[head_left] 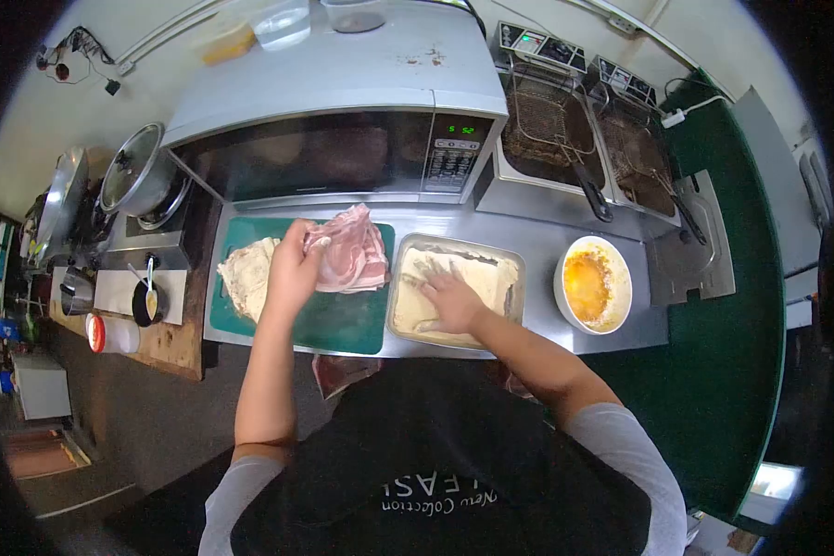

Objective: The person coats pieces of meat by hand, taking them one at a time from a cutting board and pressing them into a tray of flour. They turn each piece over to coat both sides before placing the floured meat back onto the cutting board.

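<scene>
My left hand [296, 264] is over the green cutting board [343, 324], its fingers closed on the edge of a thin slice of raw meat [345, 246]. That pink slice is partly raised above more raw slices [374, 271] lying on the board. Left of the hand, a pile of flour-coated slices [246, 278] sits on the same board. My right hand [449, 296] lies flat with fingers spread on the pale flour [482, 278] in a rectangular metal tray [519, 306]. Whether a slice lies under that palm is hidden.
A white bowl [623, 310] with beaten egg stands right of the tray. Behind the board is a microwave [306, 157]; two deep fryers [547, 130] stand at the back right. On the left are a lidded pot [139, 176], a small black pan [145, 304] and a red-lidded jar [111, 335].
</scene>
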Tool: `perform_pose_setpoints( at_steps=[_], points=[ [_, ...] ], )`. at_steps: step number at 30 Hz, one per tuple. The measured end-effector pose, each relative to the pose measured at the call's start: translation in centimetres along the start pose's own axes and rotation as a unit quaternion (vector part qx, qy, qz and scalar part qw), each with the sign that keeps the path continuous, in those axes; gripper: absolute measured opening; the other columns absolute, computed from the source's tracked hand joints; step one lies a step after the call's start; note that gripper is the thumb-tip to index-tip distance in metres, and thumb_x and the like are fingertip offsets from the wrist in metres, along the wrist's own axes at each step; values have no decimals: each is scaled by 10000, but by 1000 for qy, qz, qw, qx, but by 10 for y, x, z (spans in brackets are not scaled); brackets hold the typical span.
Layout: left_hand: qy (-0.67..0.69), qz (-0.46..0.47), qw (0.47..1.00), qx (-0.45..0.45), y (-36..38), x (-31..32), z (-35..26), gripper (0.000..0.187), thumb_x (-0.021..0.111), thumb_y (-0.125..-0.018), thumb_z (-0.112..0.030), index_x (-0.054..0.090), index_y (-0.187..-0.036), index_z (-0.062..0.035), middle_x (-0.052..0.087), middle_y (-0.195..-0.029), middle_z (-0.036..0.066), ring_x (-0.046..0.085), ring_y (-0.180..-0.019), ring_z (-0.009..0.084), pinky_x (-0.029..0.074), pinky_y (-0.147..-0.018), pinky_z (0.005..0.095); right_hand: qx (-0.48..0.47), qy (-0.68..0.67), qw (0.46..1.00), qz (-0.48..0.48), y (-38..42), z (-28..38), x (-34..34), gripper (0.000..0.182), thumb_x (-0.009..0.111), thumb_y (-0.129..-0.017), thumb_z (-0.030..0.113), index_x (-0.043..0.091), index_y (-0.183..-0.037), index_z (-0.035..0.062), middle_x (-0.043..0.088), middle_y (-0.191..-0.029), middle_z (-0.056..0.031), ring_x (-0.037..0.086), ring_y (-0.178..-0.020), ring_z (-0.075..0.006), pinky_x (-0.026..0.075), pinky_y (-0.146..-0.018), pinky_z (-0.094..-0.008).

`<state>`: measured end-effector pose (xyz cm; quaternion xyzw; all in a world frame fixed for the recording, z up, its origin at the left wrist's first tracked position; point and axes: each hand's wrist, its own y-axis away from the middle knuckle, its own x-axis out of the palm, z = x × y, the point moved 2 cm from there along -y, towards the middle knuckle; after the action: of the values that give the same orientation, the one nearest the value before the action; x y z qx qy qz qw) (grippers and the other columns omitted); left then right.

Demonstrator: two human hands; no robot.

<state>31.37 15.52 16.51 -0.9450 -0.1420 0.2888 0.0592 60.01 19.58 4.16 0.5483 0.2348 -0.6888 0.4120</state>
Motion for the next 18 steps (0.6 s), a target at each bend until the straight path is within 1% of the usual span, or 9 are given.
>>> perform_pose_setpoints(
  at_steps=[3, 7, 8, 10, 11, 13, 14, 17, 18],
  points=[
    [9, 2, 999, -33, 6, 1, -11, 129, 619, -920, -55, 580, -1035, -11, 645, -894, 62, 594, -844, 133, 479, -771, 285, -60, -11, 997, -46, 1, -3, 13, 770, 704, -797, 497, 474, -1434, 131, 426, -1470, -219, 349, -1401, -414, 257, -1176, -523],
    [60, 17, 997, -41, 13, 10, -17, 126, 620, -918, -55, 586, -1032, -15, 637, -933, 67, 582, -891, 123, 467, -807, 280, -100, -59, 992, -49, 4, -14, 31, 534, 698, -798, 351, 597, -1263, 108, 531, -1361, -182, 474, -1282, -399, 370, -1101, -491],
    [60, 20, 997, -41, 14, 14, -17, 130, 621, -916, -56, 587, -1035, -14, 636, -936, 69, 585, -902, 129, 467, -815, 285, -104, -66, 991, -50, 4, -16, 33, 480, 694, -795, 316, 620, -1217, 100, 557, -1330, -172, 507, -1246, -396, 404, -1075, -483],
    [60, 27, 997, -38, 15, 24, -17, 139, 622, -911, -58, 591, -1039, -13, 635, -943, 74, 591, -924, 142, 467, -830, 295, -119, -62, 988, -76, 5, -19, 42, 445, 699, -776, 264, 627, -1179, 89, 595, -1275, -170, 557, -1190, -387, 445, -1036, -463],
    [29, 21, 999, -5, 14, 30, -17, 162, 623, -908, -66, 595, -1057, -10, 652, -953, 107, 616, -922, 194, 479, -831, 324, -126, -61, 986, -90, 6, -22, 47, 428, 701, -766, 238, 631, -1159, 84, 614, -1247, -169, 582, -1162, -382, 466, -1017, -452],
    [-34, 10, 998, 60, 12, 44, -18, 210, 624, -900, -83, 604, -1094, -5, 685, -974, 172, 668, -920, 297, 502, -833, 382, -117, -73, 987, -78, 3, -30, 57, 415, 685, -772, 189, 637, -1165, 66, 637, -1209, -194, 615, -1111, -376, 490, -984, -451],
    [-10, 18, 999, 43, 14, 46, -42, 223, 635, -890, -99, 603, -1091, -9, 679, -1003, 206, 663, -949, 345, 505, -839, 395, -111, -78, 988, -73, 3, -30, 52, 409, 677, -775, 164, 640, -1168, 56, 648, -1190, -206, 631, -1085, -374, 502, -968, -451],
    [44, 48, 998, 9, 12, 84, -18, 227, 641, -884, -96, 601, -1090, -10, 673, -988, 199, 660, -935, 342, 506, -830, 393, 57, -137, 987, -57, 17, -38, 37, 405, 643, -792, 115, 648, -1189, 35, 672, -1115, -244, 646, -1054, -372, 505, -950, -451],
    [68, 46, 996, 18, 13, 99, -12, 237, 644, -880, -80, 598, -1102, -12, 675, -986, 172, 658, -919, 282, 507, -821, 375, 101, -154, 979, -89, 24, -45, 38, 366, 655, -814, 147, 656, -1156, 18, 677, -1060, -247, 653, -990, -380, 510, -895, -453]
  ],
)
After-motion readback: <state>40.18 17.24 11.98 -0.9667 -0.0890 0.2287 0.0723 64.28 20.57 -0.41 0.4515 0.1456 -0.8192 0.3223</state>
